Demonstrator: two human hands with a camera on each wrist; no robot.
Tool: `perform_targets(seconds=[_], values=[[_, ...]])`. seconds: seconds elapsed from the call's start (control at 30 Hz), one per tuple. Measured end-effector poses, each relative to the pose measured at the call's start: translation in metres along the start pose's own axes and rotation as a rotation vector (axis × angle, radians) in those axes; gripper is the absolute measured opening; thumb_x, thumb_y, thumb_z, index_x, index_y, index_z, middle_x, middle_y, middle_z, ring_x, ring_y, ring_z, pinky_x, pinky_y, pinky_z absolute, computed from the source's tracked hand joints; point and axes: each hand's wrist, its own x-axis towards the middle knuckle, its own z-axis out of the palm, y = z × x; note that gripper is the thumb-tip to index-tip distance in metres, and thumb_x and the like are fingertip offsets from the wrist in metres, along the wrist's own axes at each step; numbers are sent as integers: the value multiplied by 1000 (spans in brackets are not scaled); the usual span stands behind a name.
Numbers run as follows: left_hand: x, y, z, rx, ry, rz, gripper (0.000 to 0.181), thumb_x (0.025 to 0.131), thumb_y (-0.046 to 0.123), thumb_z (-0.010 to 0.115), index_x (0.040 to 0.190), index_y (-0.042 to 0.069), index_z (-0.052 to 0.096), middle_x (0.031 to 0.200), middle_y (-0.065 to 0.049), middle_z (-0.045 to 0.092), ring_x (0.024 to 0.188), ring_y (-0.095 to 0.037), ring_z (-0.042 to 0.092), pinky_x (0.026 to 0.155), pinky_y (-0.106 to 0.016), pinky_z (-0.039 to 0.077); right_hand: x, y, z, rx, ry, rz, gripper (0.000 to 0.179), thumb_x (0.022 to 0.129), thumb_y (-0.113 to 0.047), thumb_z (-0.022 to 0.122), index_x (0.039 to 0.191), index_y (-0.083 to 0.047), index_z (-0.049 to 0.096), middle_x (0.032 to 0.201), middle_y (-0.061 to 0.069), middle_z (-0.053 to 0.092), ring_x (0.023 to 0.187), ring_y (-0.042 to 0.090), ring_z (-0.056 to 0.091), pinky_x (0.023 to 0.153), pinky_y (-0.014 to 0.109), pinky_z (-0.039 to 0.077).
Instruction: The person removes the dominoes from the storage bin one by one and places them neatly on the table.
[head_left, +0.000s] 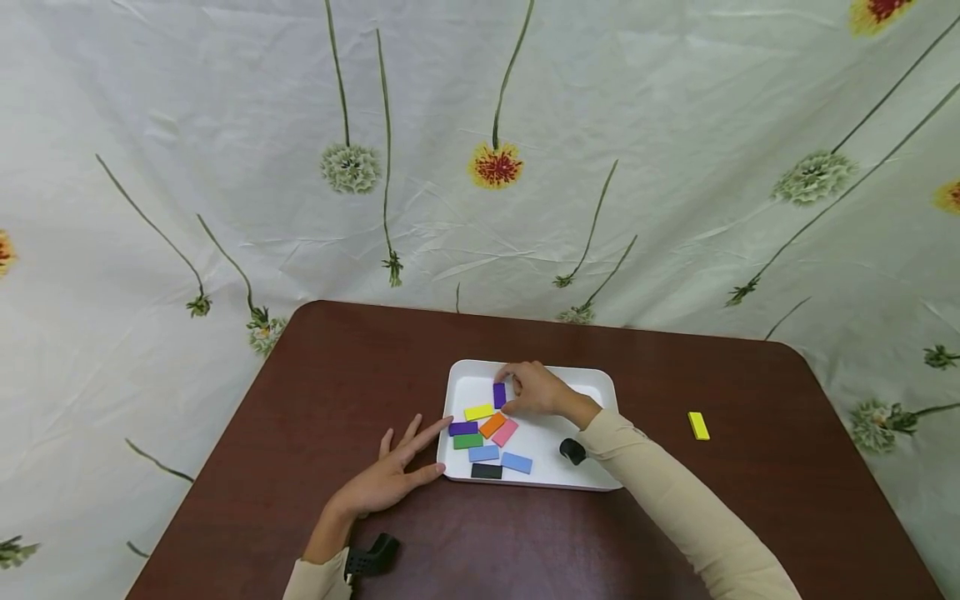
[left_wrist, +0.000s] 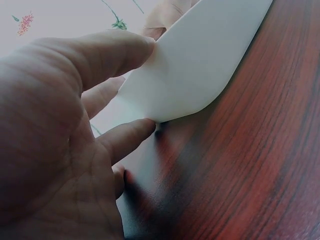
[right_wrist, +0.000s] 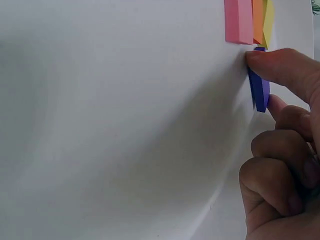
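My right hand (head_left: pixel 538 390) is over the upper left part of a white tray (head_left: pixel 570 383). Its thumb and index finger pinch a purple block (right_wrist: pixel 258 85) at its two ends, while the other fingers are curled. Below that block lie a yellow block (head_left: pixel 477 412), an orange block (head_left: pixel 492 426) and a pink block (head_left: pixel 506 432). My left hand (head_left: pixel 386 479) has its fingers spread, with fingertips touching the tray's left edge. Nearest to it inside the tray are another purple block (head_left: pixel 462 428) and a green block (head_left: pixel 468 441).
Two light blue blocks (head_left: pixel 483 453) and a black block (head_left: pixel 487 472) lie near the tray's front edge. Right of the tray, a lone yellow block (head_left: pixel 698 426) rests on the dark brown table (head_left: pixel 750 500). Behind the table hangs a flower-printed cloth (head_left: pixel 450 208).
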Motion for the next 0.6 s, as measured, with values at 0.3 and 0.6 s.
perform_targets(seconds=[0.3,0.6], values=[[0,0,-1,-3,2,10,67,98,34,64,157,35,33,166,-12,23,155,-39,-10,113,-64,-23,-11,7,-17,71,-16,-73,45,85,-13,81,126,-6,66,59,-6,32,58,9,33,63,23,33],[-1,0,-1,-7,-1,17,68,98,33,65,157,35,32,166,-12,23,155,-39,-10,113,-64,-23,-34,24,-39,126,35,-58,47,85,-10,80,130,-7,64,61,-6,31,59,10,34,60,25,32]])
